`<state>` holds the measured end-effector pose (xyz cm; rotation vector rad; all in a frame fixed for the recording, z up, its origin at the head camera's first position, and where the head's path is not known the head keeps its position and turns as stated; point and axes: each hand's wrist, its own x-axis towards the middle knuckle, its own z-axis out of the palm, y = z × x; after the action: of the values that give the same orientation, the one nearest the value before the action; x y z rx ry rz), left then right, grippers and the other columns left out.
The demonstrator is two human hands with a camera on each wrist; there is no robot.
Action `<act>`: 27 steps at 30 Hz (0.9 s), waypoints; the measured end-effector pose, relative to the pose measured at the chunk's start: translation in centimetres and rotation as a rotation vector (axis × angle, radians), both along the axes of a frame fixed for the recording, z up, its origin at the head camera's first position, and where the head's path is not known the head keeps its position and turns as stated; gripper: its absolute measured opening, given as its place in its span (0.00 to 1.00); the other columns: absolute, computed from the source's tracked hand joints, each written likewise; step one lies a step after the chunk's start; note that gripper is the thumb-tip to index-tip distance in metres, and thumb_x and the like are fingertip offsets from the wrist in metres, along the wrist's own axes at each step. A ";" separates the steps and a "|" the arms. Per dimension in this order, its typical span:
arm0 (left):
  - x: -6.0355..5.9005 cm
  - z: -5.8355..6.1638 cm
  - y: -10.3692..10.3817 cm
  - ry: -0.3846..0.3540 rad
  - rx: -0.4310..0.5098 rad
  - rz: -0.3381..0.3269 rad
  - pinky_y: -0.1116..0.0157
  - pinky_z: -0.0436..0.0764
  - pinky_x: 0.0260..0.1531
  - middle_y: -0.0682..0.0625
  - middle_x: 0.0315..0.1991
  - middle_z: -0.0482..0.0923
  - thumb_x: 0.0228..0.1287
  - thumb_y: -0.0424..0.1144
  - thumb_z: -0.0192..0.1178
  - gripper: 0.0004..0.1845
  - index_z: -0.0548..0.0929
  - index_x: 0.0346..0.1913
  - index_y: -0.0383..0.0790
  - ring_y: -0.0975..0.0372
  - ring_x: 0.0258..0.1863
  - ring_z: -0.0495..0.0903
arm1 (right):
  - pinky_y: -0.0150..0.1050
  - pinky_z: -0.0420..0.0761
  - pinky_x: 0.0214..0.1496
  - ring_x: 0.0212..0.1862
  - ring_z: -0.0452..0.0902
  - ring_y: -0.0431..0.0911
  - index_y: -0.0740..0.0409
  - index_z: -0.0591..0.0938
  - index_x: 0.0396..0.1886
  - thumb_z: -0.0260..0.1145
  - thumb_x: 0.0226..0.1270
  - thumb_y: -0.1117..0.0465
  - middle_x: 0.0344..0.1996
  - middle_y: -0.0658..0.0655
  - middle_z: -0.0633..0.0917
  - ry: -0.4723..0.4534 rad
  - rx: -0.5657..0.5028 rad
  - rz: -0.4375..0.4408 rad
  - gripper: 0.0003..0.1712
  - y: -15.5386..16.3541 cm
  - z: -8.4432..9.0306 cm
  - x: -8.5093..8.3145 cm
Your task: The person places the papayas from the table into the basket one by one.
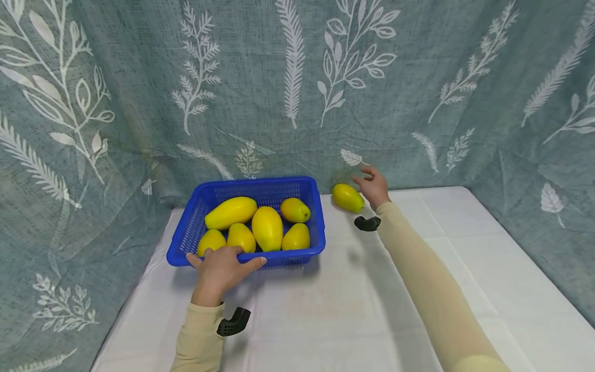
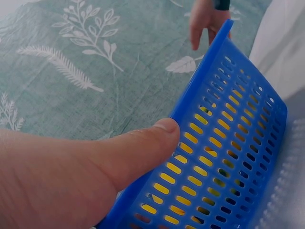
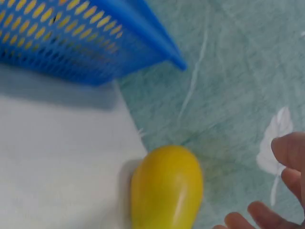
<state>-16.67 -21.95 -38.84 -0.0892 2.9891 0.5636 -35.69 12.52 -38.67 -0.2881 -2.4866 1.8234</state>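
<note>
A blue plastic basket (image 1: pixel 321 227) stands on the table with several yellow papayas (image 1: pixel 267 228) in it. My left hand (image 1: pixel 220 271) holds its near rim, the thumb (image 2: pixel 152 143) lying along the outer edge and the fingers reaching over to the inside. Right of the basket, one yellow papaya (image 1: pixel 347 198) with a greenish end lies by itself at the back of the table. Just to its right is my right hand (image 1: pixel 373 186), fingers loosely bent and apart, holding nothing. In the right wrist view, a gap shows between the fingertips (image 3: pixel 259 210) and this papaya (image 3: pixel 167 191).
A white cloth covers the table (image 1: pixel 334 310). Grey-green curtain fabric (image 1: pixel 260 77) with white leaf prints hangs right behind the basket and the lone papaya, and along both sides. Black wrist devices (image 1: pixel 367 223) sit at both sleeves.
</note>
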 end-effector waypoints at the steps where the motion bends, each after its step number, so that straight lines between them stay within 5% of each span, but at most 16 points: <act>1: 0.0 0.0 0.0 -0.001 -0.002 0.001 0.16 0.36 0.60 0.48 0.26 0.81 0.61 0.71 0.61 0.37 0.87 0.51 0.38 0.24 0.59 0.70 | 0.55 0.71 0.74 0.76 0.64 0.59 0.56 0.68 0.76 0.61 0.77 0.57 0.76 0.65 0.66 -0.002 0.013 0.008 0.31 0.0 -0.2 -0.1; 12: -0.1 0.1 0.0 -0.007 -0.022 0.002 0.17 0.37 0.61 0.40 0.46 0.87 0.61 0.71 0.61 0.40 0.85 0.59 0.37 0.23 0.63 0.68 | 0.58 0.66 0.77 0.79 0.56 0.62 0.56 0.61 0.80 0.63 0.75 0.56 0.79 0.65 0.62 -0.022 0.249 0.145 0.38 0.1 -4.0 -0.9; 18: -0.3 -0.1 0.2 0.020 -0.020 0.006 0.17 0.37 0.62 0.44 0.35 0.86 0.61 0.69 0.62 0.37 0.86 0.55 0.38 0.26 0.59 0.72 | 0.58 0.64 0.79 0.77 0.60 0.63 0.59 0.62 0.79 0.61 0.74 0.58 0.77 0.67 0.65 -0.024 0.340 0.123 0.37 0.0 -5.7 -1.0; 27: -0.2 -0.3 -0.1 0.021 -0.012 0.012 0.17 0.36 0.62 0.41 0.41 0.87 0.61 0.69 0.63 0.38 0.86 0.57 0.38 0.27 0.59 0.72 | 0.58 0.63 0.79 0.77 0.62 0.64 0.60 0.64 0.78 0.62 0.73 0.60 0.76 0.68 0.67 0.026 0.355 0.125 0.36 -0.3 -7.0 -0.8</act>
<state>-16.84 -22.02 -39.13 -0.1032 3.0141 0.5517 -36.44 12.25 -45.68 -0.0936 -2.7994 1.3683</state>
